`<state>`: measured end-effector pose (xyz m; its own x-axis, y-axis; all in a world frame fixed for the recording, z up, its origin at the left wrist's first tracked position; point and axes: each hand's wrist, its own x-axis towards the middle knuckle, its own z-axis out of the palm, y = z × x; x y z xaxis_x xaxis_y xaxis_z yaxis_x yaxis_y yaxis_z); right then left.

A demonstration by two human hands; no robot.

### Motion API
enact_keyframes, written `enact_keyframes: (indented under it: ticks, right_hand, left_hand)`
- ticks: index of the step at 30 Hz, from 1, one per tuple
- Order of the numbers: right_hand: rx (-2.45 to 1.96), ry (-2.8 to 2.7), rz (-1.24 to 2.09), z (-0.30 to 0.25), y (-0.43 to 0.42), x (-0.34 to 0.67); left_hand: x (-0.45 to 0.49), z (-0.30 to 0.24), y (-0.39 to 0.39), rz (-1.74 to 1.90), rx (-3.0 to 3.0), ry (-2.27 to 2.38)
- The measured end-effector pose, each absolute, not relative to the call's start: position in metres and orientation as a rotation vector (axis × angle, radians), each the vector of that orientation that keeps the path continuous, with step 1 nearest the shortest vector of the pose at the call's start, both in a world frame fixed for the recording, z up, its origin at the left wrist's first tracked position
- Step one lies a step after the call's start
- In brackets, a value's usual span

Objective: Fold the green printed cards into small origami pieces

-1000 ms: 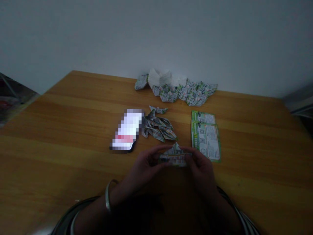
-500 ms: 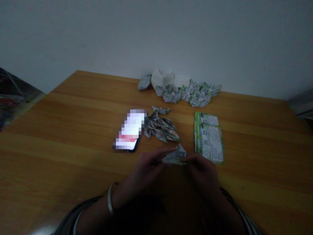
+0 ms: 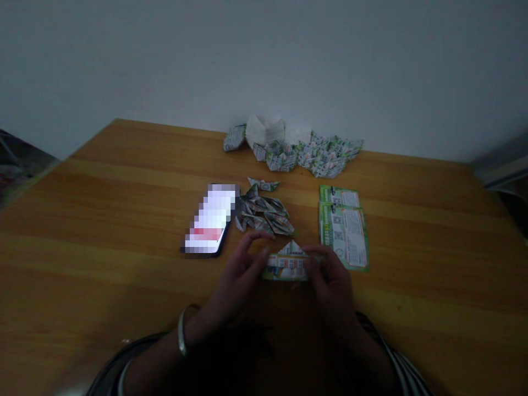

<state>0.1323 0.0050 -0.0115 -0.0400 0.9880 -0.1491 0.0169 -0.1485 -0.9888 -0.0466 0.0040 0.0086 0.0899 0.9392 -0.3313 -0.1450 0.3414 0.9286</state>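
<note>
A folded paper piece (image 3: 289,265), printed and shaped with a pointed peak on top and a straight band below, is held above the near part of the table. My left hand (image 3: 246,267) pinches its left end, the thumb on the near face and the index finger arched above. At the right end, my right hand (image 3: 332,275) grips the paper between thumb and curled fingers. Just beyond the hands lies a small pile of folded paper pieces (image 3: 266,212). To the right are flat printed leaflets (image 3: 344,236), green-edged and overlapping.
A phone (image 3: 211,220) with a lit, blurred screen lies left of the pile. Against the wall (image 3: 264,60) stand joined folded-paper clusters (image 3: 325,154) and a white paper form (image 3: 264,131). All rest on a wooden table (image 3: 103,220).
The folded paper now shows a different face, with a flat band under its peak instead of a plain triangle. My left thumb has come onto its near side. The view has shifted slightly.
</note>
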Motion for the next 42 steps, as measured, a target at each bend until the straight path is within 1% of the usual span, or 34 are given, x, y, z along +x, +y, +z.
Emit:
enact_keyframes:
  ticks: [3, 6, 9, 15, 18, 22, 27, 30, 33, 39, 42]
  right_hand:
    - [-1.337, -1.215, 1.294, -0.012, 0.007, 0.134]
    - [-1.353, -1.267, 1.236, -0.012, 0.009, 0.135]
    - [-1.328, -1.286, 1.256, -0.012, 0.008, 0.134]
    - [-1.239, -1.261, 1.464, -0.008, 0.007, 0.133]
    - [-1.243, -1.283, 1.445, -0.007, 0.008, 0.135]
    - [-1.314, -1.463, 1.212, -0.008, 0.009, 0.14]
    - [-1.168, -1.729, 0.778, -0.007, 0.009, 0.145]
    - [-1.105, -1.752, 0.669, -0.006, 0.008, 0.145]
    - [-1.108, -1.701, 0.747, -0.008, 0.005, 0.144]
    - [-1.296, -1.48, 1.082, -0.011, 0.001, 0.139]
    - [-1.313, -1.571, 1.089, -0.008, 0.004, 0.138]
  left_hand:
    - [-0.05, 0.008, 0.002, 1.037, 1.1, 1.27]
    - [-0.05, 0.009, 0.0, 0.963, 1.239, 1.214]
    - [-0.048, 0.011, -0.001, 0.896, 1.195, 1.138]
    - [-0.046, 0.011, 0.004, 0.907, 1.003, 1.261]
    - [-0.048, 0.007, 0.004, 0.894, 1.038, 1.238]
    - [-0.053, 0.004, 0.0, 0.866, 1.403, 1.326]
    - [-0.058, 0.0, -0.002, 0.963, 2.016, 1.37]
    - [-0.058, -0.001, -0.001, 1.009, 2.268, 1.313]
    - [-0.057, -0.001, -0.001, 0.951, 2.294, 1.282]
    - [-0.059, 0.001, -0.005, 0.828, 2.279, 1.256]
    - [-0.061, 0.0, -0.006, 0.793, 2.251, 1.258]
